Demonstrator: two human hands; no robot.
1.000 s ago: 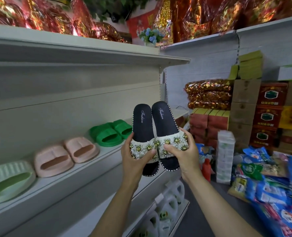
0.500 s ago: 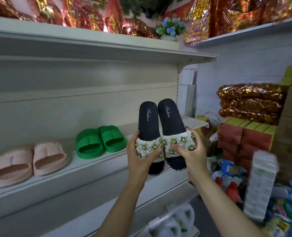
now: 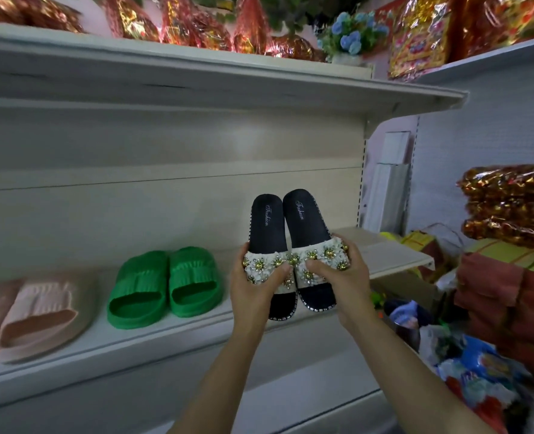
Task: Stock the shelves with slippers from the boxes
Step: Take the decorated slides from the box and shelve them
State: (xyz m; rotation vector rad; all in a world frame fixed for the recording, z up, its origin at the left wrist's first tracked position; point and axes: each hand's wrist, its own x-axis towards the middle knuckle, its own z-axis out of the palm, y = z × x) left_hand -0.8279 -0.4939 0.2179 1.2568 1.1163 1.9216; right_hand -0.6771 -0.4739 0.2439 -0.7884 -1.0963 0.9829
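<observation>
The left hand [image 3: 254, 285] and right hand [image 3: 340, 274] each clamp 1 black beaded slipper [image 3: 293, 245] by its flowered strap, the pair held side by side just above the shelf [image 3: 196, 324], not yet set down. Beyond them, green slippers [image 3: 164, 285] and pink slippers [image 3: 31, 317] already sit placed, so stocking looks partly done, with bare shelf to the right.

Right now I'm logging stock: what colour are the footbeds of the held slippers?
Black, seen in the head view: the footbeds of the slippers.

Left slipper [image 3: 267, 223] insole: "Fashion" in pale script, running lengthwise.
Right slipper [image 3: 303, 219] insole, just beside the left slipper: the same "Fashion" script.
Other packaging: no print readable.
</observation>
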